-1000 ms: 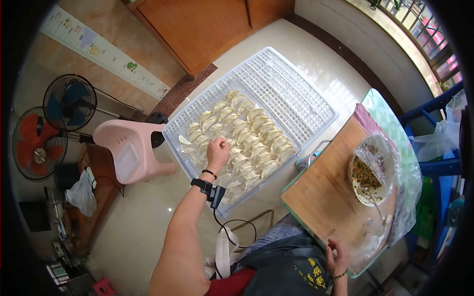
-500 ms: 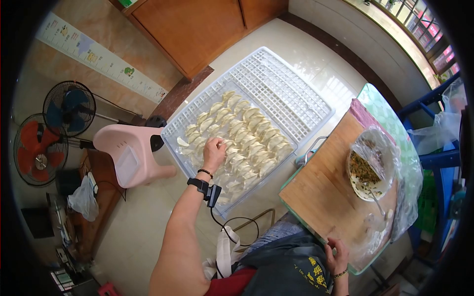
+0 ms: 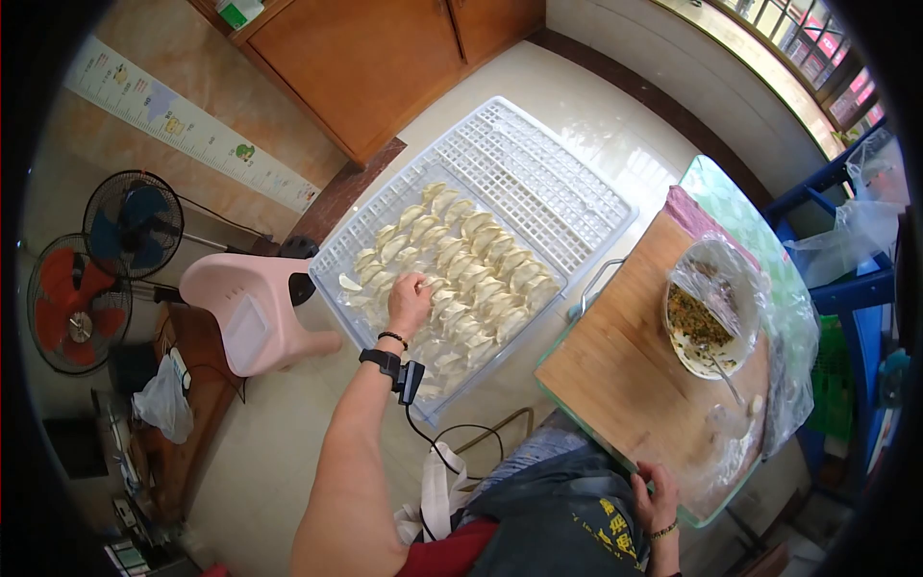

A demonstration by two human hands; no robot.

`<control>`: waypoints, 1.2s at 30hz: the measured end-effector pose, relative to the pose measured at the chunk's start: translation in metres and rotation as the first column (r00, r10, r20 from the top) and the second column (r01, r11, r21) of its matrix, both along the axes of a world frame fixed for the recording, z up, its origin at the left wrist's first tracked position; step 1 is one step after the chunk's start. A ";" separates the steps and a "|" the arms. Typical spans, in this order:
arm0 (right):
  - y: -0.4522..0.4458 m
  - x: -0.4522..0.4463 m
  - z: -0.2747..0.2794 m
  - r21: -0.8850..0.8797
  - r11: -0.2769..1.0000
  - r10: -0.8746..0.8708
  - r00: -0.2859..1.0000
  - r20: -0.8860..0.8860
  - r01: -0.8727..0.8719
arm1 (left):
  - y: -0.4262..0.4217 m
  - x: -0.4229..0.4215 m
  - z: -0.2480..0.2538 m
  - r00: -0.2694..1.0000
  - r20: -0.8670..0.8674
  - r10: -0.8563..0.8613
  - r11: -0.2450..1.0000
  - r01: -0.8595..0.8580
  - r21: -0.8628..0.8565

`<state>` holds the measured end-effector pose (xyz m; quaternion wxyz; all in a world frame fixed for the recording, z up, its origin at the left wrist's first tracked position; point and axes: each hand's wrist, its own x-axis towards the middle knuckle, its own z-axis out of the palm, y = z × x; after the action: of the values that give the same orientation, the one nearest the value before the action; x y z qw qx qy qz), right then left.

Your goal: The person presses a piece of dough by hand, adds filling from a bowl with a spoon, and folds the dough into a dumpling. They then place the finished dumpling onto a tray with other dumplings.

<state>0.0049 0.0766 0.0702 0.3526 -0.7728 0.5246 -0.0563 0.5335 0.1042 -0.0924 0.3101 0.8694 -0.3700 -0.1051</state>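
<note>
My left hand (image 3: pixel 409 306) reaches over rows of pale, pleated dumplings (image 3: pixel 478 271) on a plastic-lined white tray. Its fingers are pinched together at a dumpling (image 3: pixel 434 285) in the left part of the rows; the fingertips partly cover it. A black strap with a small cabled device is on that wrist. My right hand (image 3: pixel 657 495) hangs at the near edge of the wooden board (image 3: pixel 615 361), its fingers loosely bent and apart, with nothing seen in them. On the board stands a bowl (image 3: pixel 755 337) of chopped filling (image 3: pixel 699 320) with a spoon (image 3: pixel 728 382), partly covered by plastic film.
The slatted tray (image 3: pixel 538 154) stands left of the board's table. A pink child's chair (image 3: pixel 312 332), two fans (image 3: pixel 133 226) and a wooden cabinet (image 3: pixel 356 72) are around it. Clear plastic (image 3: pixel 790 385) and a pink cloth (image 3: pixel 694 213) lie by the board; a blue chair (image 3: pixel 846 298) is at right.
The view has shifted slightly. My left hand stays among the dumplings with its fingers pinched, a little farther left in the picture. My right hand has hardly moved.
</note>
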 end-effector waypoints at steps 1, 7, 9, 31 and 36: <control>0.001 -0.001 0.001 -0.002 1.000 -0.005 1.000 -0.001 0.005 | 0.001 0.002 -0.002 1.000 -0.025 0.008 1.000 -0.008 0.024; 0.004 -0.001 0.011 -0.023 0.996 -0.085 0.993 0.083 0.087 | 0.010 0.021 -0.034 0.990 0.115 0.084 0.995 -0.089 0.044; 0.003 -0.013 0.009 -0.123 0.991 -0.037 0.998 0.044 0.042 | 0.001 0.010 -0.005 0.985 0.168 0.041 0.999 -0.035 -0.035; -0.169 -0.151 -0.044 -0.558 0.805 -0.375 0.902 -0.213 0.203 | -0.067 -0.352 0.113 0.276 -0.309 -0.910 0.359 0.897 -0.256; -0.149 -0.159 -0.051 -0.501 0.854 -0.308 0.911 -0.274 0.139 | -0.072 -0.377 0.116 0.310 -0.302 -0.901 0.378 0.904 -0.199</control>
<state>-0.1539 -0.0721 0.0189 0.0480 -0.7653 0.6360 -0.0871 0.1568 0.0322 0.0233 0.2569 0.4790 -0.7270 -0.4195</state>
